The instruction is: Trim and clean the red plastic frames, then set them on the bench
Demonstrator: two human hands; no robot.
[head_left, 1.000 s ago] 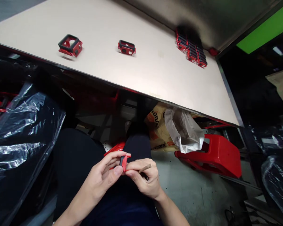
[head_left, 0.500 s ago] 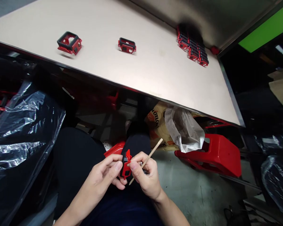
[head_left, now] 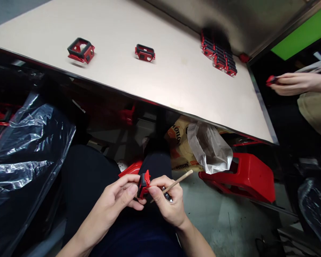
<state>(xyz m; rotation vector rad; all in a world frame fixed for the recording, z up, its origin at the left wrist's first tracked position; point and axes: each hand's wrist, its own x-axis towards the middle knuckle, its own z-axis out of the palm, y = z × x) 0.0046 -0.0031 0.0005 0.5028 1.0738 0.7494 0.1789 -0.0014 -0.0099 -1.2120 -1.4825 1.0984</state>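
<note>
Over my lap, both hands meet on a small red and black plastic frame part [head_left: 143, 183]. My left hand [head_left: 117, 201] pinches it from the left with thumb and fingers. My right hand [head_left: 168, 203] grips its right side and also holds a thin wooden stick [head_left: 176, 182] that points up and to the right. A small dark metal piece shows under my right fingers, too small to name.
A beige table [head_left: 176, 82] carries two red and black frames [head_left: 81, 50] [head_left: 144, 53] and a stack of several more [head_left: 219, 57] at its far end. A co-worker's hand [head_left: 291, 82] holds a red part at the right. Black plastic bags [head_left: 24, 150] lie left; a red stool [head_left: 246, 176] stands under the table.
The part has been turned in my fingers. The stick swung from lying flat behind my right fingers to sticking out up and right. A co-worker's hand has come into view at the right.
</note>
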